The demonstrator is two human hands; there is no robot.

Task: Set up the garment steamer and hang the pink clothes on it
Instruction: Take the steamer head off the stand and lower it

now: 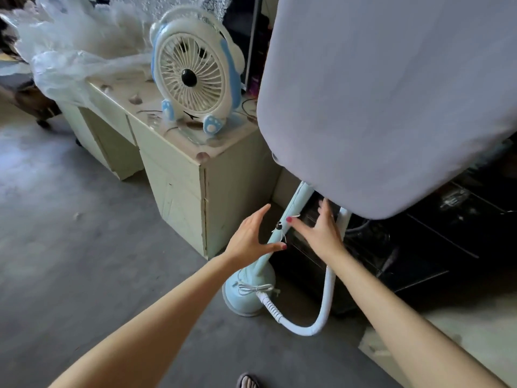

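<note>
1. There is one garment steamer (pixel 249 292), pale blue, standing on the grey floor (pixel 84 233) just beside the corner of the cream surface (pixel 179 169).
2. The steamer has one round base, one pole (pixel 291 217), one hose (pixel 326 301) and one padded board (pixel 391 102).
3. The long axis of the pole goes from the base up and to the right, tilted, and its top end is hidden behind the lower edge of the board.
4. The board is light lilac-grey and stands above the base; its long axis runs up and down, and its rounded end points down toward the base.
5. The hose leaves the base at a white ribbed collar, curves low over the floor to the right of the base, then rises to the board.
6. One thin white cord (pixel 253 288), bundled, lies on top of the base.
7. Two hands are in view. The left hand (pixel 250 233) is spread, with straight fingers, just left of the pole; its thumb tip is at the pole, and I cannot tell if it touches.
8. The right hand (pixel 321 228) is also spread, with the palm down, just right of the pole; its fingertips reach under the lower edge of the board.
9. On the surface, left of the board, stands one small blue and white fan (pixel 193 74), and one heap of clear plastic sheet (pixel 72 57) lies further left.
10. No pink clothes are visible.
</note>
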